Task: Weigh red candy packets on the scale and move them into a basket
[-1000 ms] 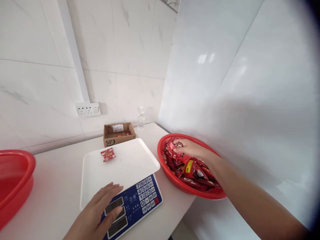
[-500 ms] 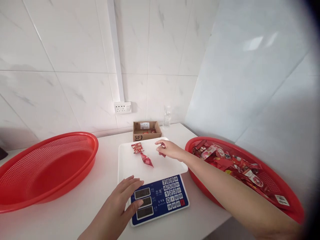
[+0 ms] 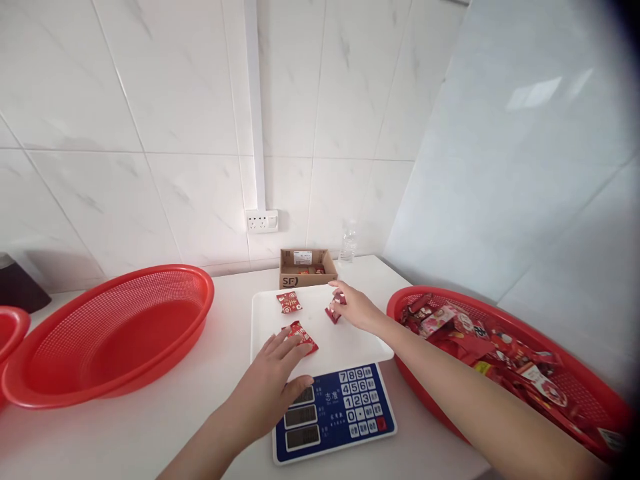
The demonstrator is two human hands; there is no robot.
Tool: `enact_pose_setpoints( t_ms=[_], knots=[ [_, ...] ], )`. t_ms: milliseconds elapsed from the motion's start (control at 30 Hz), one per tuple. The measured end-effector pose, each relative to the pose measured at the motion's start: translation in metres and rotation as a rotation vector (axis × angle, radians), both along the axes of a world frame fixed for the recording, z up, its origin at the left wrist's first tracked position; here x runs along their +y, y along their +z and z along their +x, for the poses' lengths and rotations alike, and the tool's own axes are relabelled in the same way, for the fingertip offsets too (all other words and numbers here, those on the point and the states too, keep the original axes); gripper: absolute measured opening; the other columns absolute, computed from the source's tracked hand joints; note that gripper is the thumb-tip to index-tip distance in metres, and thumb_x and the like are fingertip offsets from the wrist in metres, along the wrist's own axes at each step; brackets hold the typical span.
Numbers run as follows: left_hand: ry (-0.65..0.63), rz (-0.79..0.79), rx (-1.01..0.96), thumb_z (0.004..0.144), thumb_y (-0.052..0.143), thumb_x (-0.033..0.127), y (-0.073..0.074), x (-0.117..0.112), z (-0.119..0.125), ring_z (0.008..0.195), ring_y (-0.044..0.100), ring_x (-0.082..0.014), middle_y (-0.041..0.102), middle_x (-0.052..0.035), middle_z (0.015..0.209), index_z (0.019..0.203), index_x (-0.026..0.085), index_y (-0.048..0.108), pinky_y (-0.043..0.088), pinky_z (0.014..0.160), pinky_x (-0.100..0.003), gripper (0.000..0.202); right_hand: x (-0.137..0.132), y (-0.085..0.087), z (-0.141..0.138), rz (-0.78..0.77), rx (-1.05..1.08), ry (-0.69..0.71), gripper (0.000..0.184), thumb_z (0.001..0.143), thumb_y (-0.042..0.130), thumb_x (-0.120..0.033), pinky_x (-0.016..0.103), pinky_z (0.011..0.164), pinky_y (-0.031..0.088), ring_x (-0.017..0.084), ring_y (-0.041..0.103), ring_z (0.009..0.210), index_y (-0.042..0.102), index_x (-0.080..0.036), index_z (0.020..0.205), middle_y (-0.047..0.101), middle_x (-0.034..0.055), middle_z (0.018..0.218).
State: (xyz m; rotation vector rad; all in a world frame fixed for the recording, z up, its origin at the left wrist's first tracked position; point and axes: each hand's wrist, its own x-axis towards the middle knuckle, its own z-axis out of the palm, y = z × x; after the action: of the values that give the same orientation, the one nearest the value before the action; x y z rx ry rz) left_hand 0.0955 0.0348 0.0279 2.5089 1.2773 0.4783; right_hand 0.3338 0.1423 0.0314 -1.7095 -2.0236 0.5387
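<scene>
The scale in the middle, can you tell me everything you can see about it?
The scale sits on the white counter between two red baskets. Its front panel is blue, with three small grey display windows and a block of white number keys plus one red key. On top lies a flat white tray, plastic by the look of it. Three red packets rest on the tray. The left hand lies over the front edge, fingers touching one packet, thumb by the displays. The right hand pinches another packet over the tray.

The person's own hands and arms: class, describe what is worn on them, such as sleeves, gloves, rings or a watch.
Both are bare. The left hand and right hand wear no gloves, and no rings or watch show. Both forearms are uncovered to the picture's edge, with no sleeve in view.
</scene>
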Motion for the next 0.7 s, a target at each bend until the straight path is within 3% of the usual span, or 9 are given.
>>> enact_pose_setpoints(
  t_ms=[67,133,233,300,400,533,600,700],
  knots=[
    [-0.047,0.046,0.051,0.091,0.046,0.035,0.001,0.013,0.01,0.134,0.033,-0.0271,0.049,-0.0055,0.139,0.13,0.024,0.047,0.033,0.108,-0.051,0.04,0.001,-0.001,0.001,0.028,-0.054,-0.025,0.053,0.081,0.051,-0.018,0.029,0.086,0.042,0.018,0.059,0.099,0.04,-0.017,0.133,0.057,0.0107,0.12],
    [-0.064,0.066,0.077,0.091,0.046,0.036,0.002,0.026,0.019,0.128,0.043,-0.0261,0.057,-0.0074,0.129,0.123,0.02,0.053,0.035,0.107,-0.047,0.036,0.001,-0.004,0.003,0.041,-0.113,-0.023,0.053,0.082,0.05,-0.016,0.031,0.089,0.04,0.021,0.056,0.107,0.04,-0.016,0.134,0.049,0.0136,0.131],
    [-0.028,0.078,0.093,0.09,0.048,0.034,0.001,0.042,0.026,0.11,0.056,-0.0263,0.065,-0.01,0.112,0.109,0.016,0.061,0.042,0.098,-0.044,0.029,-0.001,-0.011,0.007,0.02,-0.202,0.03,0.046,0.08,0.05,-0.014,0.032,0.091,0.039,0.023,0.053,0.112,0.05,-0.016,0.126,0.051,0.0129,0.13],
    [0.003,0.079,0.107,0.088,0.051,0.032,0.0,0.052,0.027,0.107,0.057,-0.0275,0.063,-0.012,0.11,0.109,0.015,0.061,0.044,0.095,-0.044,0.029,-0.004,-0.014,0.01,0.002,-0.259,0.066,0.039,0.078,0.054,-0.014,0.032,0.09,0.038,0.024,0.052,0.112,0.058,-0.017,0.117,0.056,0.0111,0.124],
    [0.035,0.072,0.118,0.086,0.054,0.034,-0.004,0.066,0.026,0.124,0.043,-0.0305,0.054,-0.0149,0.127,0.121,0.015,0.054,0.035,0.103,-0.045,0.04,-0.007,-0.015,0.012,-0.004,-0.329,0.077,0.028,0.077,0.055,-0.016,0.033,0.085,0.04,0.026,0.052,0.11,0.064,-0.019,0.104,0.062,0.0096,0.113],
    [0.049,0.006,0.144,0.083,0.054,0.048,-0.011,0.086,0.027,0.139,0.015,-0.0373,0.026,-0.0189,0.15,0.137,0.015,0.037,0.02,0.109,-0.056,0.065,-0.004,-0.014,0.003,0.019,-0.363,0.053,0.02,0.079,0.054,-0.021,0.033,0.077,0.041,0.028,0.056,0.101,0.066,-0.019,0.096,0.065,0.0112,0.101],
    [0.022,-0.037,0.155,0.082,0.052,0.053,-0.012,0.093,0.031,0.138,0.015,-0.0389,0.024,-0.0206,0.15,0.139,0.013,0.033,0.021,0.108,-0.056,0.072,-0.002,-0.013,-0.006,0.047,-0.345,0.055,0.02,0.08,0.054,-0.023,0.033,0.076,0.042,0.027,0.057,0.097,0.066,-0.017,0.096,0.065,0.0119,0.098],
    [-0.073,-0.063,0.154,0.081,0.055,0.049,-0.01,0.096,0.035,0.139,0.019,-0.033,0.031,-0.0163,0.148,0.142,0.015,0.027,0.022,0.11,-0.049,0.076,0.001,-0.014,-0.018,0.093,-0.288,0.115,0.026,0.081,0.052,-0.019,0.03,0.081,0.043,0.023,0.058,0.098,0.064,-0.017,0.104,0.065,0.0106,0.103]
  ],
)
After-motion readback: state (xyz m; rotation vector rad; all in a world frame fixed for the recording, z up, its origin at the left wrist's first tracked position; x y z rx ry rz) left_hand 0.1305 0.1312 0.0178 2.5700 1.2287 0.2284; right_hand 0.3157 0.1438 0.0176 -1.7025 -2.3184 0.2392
